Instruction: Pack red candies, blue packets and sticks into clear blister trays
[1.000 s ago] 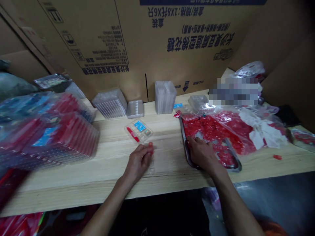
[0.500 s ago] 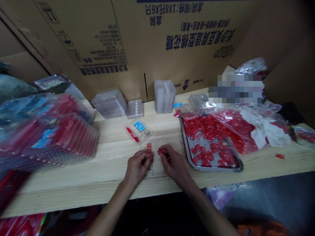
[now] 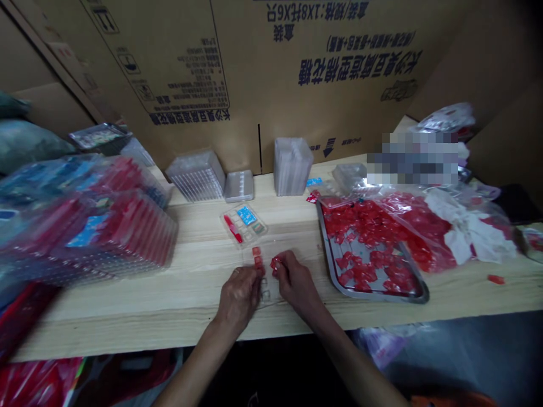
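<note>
In front of me lies a clear plastic tray [image 3: 266, 295] with small compartments, and small red squares [image 3: 257, 251] fill some in its upper left. My left hand [image 3: 238, 294] is closed at the tray's left side, fingertips pressed together on a small red piece in the row; the fingers partly hide it. My right hand [image 3: 296, 280] pinches a crinkled red piece [image 3: 275, 263] between thumb and forefinger, just above the tray's right part. Just behind, a second clear tray [image 3: 253, 227] holds a red pen-like piece [image 3: 233, 228], a blue patterned card [image 3: 246, 215] and a small greenish piece.
A metal tray [image 3: 339, 287] of crinkled red pieces stands at the right, beside a clear bag [image 3: 418, 226] of more. Stacked clear trays [image 3: 292, 167] line the cardboard box [image 3: 250, 85]. Filled packs [image 3: 127, 237] are piled left. A loose red piece [image 3: 495, 279] lies far right.
The view has shifted slightly. My left fingers have moved down along the row, uncovering more red squares. My right hand still pinches a red piece, now more plainly seen.
</note>
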The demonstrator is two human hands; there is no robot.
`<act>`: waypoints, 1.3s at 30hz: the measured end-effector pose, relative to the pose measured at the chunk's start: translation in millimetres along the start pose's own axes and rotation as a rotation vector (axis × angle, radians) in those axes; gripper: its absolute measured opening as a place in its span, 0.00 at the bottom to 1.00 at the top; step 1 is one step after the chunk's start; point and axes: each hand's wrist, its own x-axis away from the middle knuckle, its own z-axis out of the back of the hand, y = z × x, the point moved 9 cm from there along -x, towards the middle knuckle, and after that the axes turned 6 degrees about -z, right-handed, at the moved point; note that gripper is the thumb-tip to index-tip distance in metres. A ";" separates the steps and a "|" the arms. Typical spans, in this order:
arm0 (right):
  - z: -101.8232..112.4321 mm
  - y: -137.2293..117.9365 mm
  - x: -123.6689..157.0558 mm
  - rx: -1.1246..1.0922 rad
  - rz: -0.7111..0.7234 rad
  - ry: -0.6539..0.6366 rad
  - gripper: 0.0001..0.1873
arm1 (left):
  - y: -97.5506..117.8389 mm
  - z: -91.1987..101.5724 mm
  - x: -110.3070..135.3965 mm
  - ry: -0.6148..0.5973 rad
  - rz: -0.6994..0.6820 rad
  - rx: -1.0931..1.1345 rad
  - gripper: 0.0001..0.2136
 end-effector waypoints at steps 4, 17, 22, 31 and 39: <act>0.3 2.7 -2.0 -0.133 -0.007 -0.003 0.05 | -12.2 1.2 -0.2 0.004 0.133 0.026 0.07; -8.8 -16.1 9.0 -0.268 0.104 -0.113 0.11 | -26.4 -8.9 -5.0 0.069 0.691 0.866 0.13; -6.4 -21.9 10.0 -0.156 0.115 -0.075 0.12 | -27.1 -22.8 2.2 0.079 0.801 1.086 0.14; 11.4 -19.8 3.3 -0.120 0.070 0.024 0.09 | -39.5 -22.6 13.8 0.132 0.937 1.197 0.18; 1.0 -16.6 8.4 -0.125 0.065 -0.057 0.07 | -38.8 -12.5 18.5 0.142 0.983 1.260 0.19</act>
